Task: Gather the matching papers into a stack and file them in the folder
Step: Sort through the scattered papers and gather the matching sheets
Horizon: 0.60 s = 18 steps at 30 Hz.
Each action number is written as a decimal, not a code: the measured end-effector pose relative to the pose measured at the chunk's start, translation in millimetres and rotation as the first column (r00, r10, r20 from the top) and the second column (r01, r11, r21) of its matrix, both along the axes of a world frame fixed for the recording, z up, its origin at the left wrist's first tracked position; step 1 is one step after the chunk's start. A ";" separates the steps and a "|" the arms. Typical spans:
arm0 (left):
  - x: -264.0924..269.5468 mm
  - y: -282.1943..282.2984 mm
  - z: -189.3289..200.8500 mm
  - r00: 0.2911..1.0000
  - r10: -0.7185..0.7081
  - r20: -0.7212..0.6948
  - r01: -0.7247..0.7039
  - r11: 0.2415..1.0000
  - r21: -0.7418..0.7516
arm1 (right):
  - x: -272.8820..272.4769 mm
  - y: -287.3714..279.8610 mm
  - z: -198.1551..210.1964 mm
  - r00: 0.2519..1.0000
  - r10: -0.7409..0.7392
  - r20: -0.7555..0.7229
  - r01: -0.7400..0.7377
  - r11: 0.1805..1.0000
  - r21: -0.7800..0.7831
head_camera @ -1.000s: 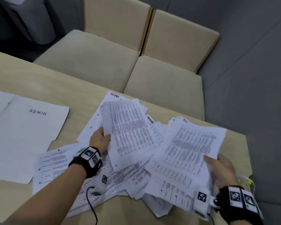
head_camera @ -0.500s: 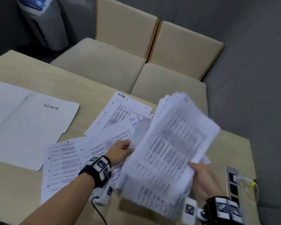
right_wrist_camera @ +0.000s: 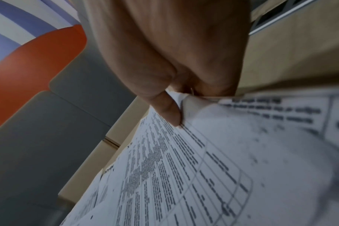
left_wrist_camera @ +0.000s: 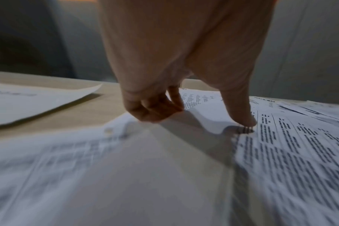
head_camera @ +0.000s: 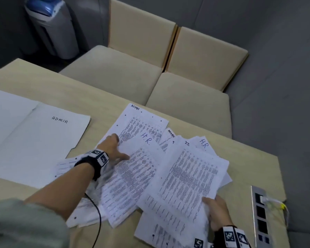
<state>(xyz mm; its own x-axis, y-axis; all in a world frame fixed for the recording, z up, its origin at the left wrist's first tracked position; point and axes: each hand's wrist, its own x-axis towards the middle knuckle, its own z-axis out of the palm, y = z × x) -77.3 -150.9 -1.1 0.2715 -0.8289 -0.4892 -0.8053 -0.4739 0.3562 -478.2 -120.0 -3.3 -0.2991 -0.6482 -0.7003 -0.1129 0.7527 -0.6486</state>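
Two hands work: right hand pinches a paper bundle at its near corner; beyond the thumb, sheets fan loosely. Left hand, fingers curled, thumb extended, presses loose sheets. Thin, floppy, slippery, probably; grip edges squarely.

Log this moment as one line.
left hand: presses H.R. sheet | right hand: grips bundle of papers | ADMIN folder: open, no papers filed

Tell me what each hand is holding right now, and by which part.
The right hand grips a bundle of printed papers, topped by an I.T. sheet, at its near right edge. The left hand holds nothing; its thumb presses on the H.R. sheet.
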 end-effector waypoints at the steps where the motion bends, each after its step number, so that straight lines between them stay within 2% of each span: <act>1: -0.9 -1.2 -1.2 0.996 -0.070 -0.058 0.071 0.997 0.014 | 1.6 0.7 -0.3 1.000 -0.003 0.023 0.002 1.000 0.019; 3: -13.4 -0.7 0.8 0.976 -0.176 -0.131 0.181 0.983 0.032 | 11.1 2.9 2.8 0.996 -0.014 0.084 0.012 1.000 0.029; 5: -30.6 2.6 1.1 0.959 -0.207 -0.193 0.214 0.977 0.014 | 22.7 5.1 3.9 0.994 -0.002 0.109 -0.004 0.999 0.053; 8: -54.7 11.7 -3.7 0.936 -0.036 -0.350 0.036 0.999 -0.007 | 44.8 9.5 3.4 0.992 0.021 0.124 -0.030 0.997 0.071; 10: -71.6 22.2 -4.4 0.857 0.102 -0.505 -0.108 0.994 0.017 | 57.8 11.0 -0.6 0.993 0.021 0.115 -0.029 0.997 0.069; 12: -84.8 30.4 -3.0 0.777 0.131 -0.616 -0.129 0.990 0.047 | 64.6 12.3 -1.9 0.996 -0.014 0.090 0.009 0.999 0.050; 13: -87.2 31.9 -3.2 0.776 0.096 -0.624 -0.109 0.994 0.018 | 65.3 12.1 -2.3 0.993 -0.040 0.108 0.035 0.998 0.049; 15: -79.3 27.6 -2.2 0.851 0.059 -0.523 -0.135 0.985 -0.109 | 61.4 13.1 -2.4 0.988 -0.077 0.136 0.076 0.997 0.014; 17: -54.7 13.3 0.4 0.958 0.180 -0.223 -0.240 0.929 -0.280 | 57.3 14.0 7.5 0.988 -0.031 0.154 0.042 0.997 -0.064; 18: -38.3 6.8 3.6 0.962 0.266 -0.059 -0.270 0.903 -0.335 | 52.3 13.6 13.7 0.987 0.018 0.157 0.000 0.993 -0.115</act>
